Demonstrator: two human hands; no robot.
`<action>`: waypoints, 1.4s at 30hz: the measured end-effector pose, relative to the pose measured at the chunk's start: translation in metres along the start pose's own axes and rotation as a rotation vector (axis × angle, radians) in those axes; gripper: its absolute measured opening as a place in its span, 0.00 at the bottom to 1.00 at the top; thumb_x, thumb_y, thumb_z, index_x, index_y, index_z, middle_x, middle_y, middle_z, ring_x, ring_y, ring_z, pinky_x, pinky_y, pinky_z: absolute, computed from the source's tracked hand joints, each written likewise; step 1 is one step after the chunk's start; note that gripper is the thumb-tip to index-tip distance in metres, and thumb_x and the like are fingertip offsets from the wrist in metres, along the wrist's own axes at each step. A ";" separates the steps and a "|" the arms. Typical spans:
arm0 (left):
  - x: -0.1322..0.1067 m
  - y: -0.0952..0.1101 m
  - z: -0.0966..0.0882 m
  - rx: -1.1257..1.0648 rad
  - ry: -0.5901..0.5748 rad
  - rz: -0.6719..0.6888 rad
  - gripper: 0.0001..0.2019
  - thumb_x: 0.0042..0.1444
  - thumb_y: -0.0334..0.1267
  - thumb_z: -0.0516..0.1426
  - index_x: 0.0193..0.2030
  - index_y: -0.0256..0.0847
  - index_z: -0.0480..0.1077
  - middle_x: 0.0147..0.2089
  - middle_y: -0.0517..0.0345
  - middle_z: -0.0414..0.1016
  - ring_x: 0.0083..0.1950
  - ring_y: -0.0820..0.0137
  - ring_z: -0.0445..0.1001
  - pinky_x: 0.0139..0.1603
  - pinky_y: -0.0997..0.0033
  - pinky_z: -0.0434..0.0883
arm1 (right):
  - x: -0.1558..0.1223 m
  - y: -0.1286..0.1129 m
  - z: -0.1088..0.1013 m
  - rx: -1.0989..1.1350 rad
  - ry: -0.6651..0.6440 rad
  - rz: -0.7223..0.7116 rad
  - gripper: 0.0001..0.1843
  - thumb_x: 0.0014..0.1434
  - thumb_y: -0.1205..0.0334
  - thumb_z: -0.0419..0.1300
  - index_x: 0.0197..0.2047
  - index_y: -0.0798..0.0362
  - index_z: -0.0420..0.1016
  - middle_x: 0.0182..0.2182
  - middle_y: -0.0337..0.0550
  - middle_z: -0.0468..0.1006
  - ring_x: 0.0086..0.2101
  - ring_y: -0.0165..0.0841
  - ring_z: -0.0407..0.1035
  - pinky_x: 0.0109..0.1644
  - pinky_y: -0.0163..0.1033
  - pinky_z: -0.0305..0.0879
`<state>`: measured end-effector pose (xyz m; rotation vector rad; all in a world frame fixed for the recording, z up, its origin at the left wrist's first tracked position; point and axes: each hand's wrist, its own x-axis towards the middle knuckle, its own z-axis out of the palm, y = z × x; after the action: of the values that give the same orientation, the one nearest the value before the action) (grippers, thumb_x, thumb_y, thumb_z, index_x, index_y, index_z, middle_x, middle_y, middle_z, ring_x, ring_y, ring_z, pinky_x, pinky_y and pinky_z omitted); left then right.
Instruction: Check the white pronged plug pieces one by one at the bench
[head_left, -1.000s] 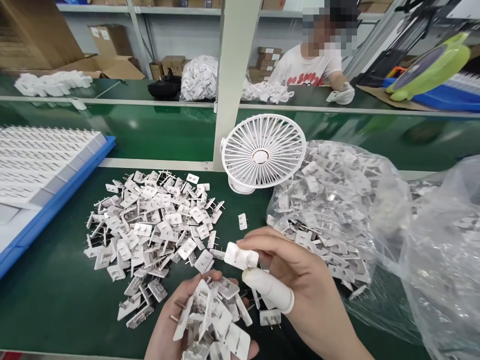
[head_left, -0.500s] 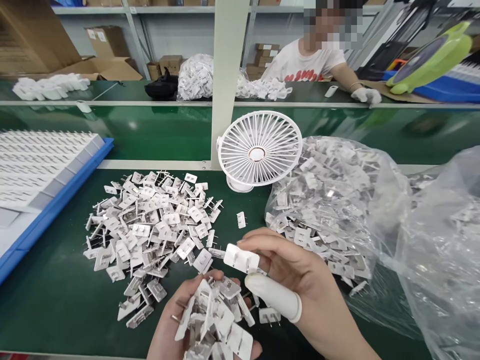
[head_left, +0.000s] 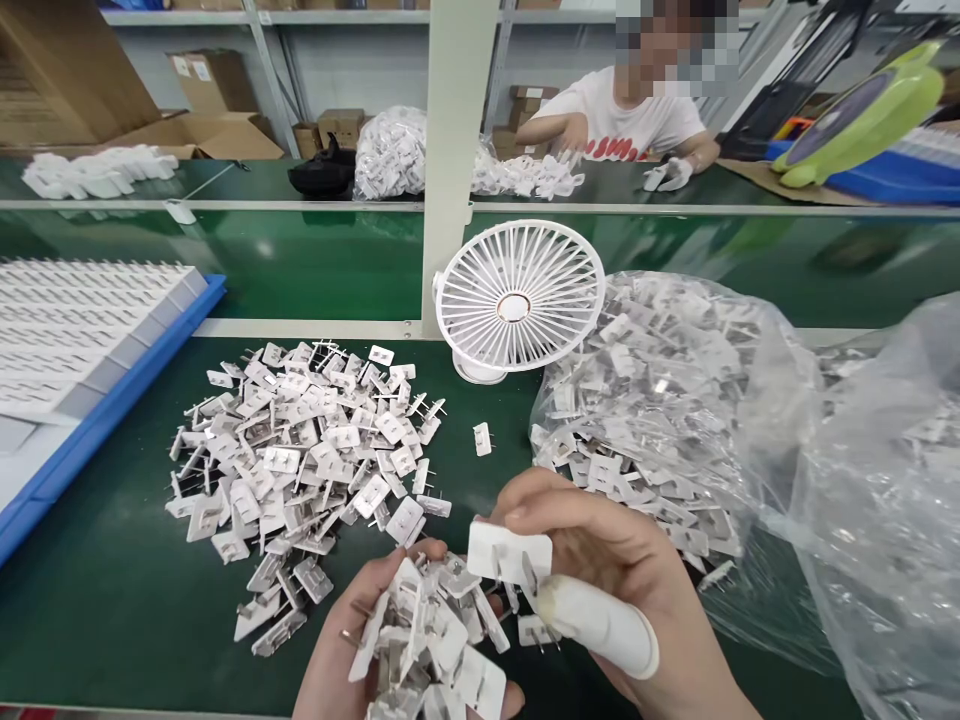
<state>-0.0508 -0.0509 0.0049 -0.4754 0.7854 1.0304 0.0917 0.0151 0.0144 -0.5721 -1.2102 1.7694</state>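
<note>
My left hand (head_left: 341, 655) is cupped at the bottom edge, closed around a handful of white plug plates with metal prongs (head_left: 424, 635). My right hand (head_left: 622, 575), with a white finger cot on the thumb, pinches a single white plug plate (head_left: 508, 553) just above that handful. A large loose pile of the same plug plates (head_left: 300, 470) lies on the green mat to the left of my hands. One stray plate (head_left: 484, 439) lies alone between the pile and the bag.
A clear plastic bag full of plug plates (head_left: 675, 420) lies at the right. A small white fan (head_left: 519, 297) stands by a grey post. A blue tray with white racks (head_left: 90, 340) is at the left. A person (head_left: 630, 120) works across the conveyor.
My right hand has drawn the single plate down and to the right, turning it so its prongs show. The person opposite has shifted both hands.
</note>
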 end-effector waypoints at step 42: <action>0.003 0.000 -0.012 -0.049 -0.198 0.015 0.16 0.62 0.37 0.51 0.32 0.36 0.78 0.33 0.49 0.82 0.36 0.59 0.79 0.37 0.49 0.76 | 0.008 0.003 0.012 0.200 0.304 0.454 0.10 0.48 0.66 0.66 0.36 0.54 0.81 0.18 0.35 0.74 0.19 0.21 0.67 0.25 0.24 0.68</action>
<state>-0.0540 -0.0570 -0.0053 -0.4025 0.5894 1.0938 0.0774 0.0155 0.0173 -1.0130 -0.7187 2.0528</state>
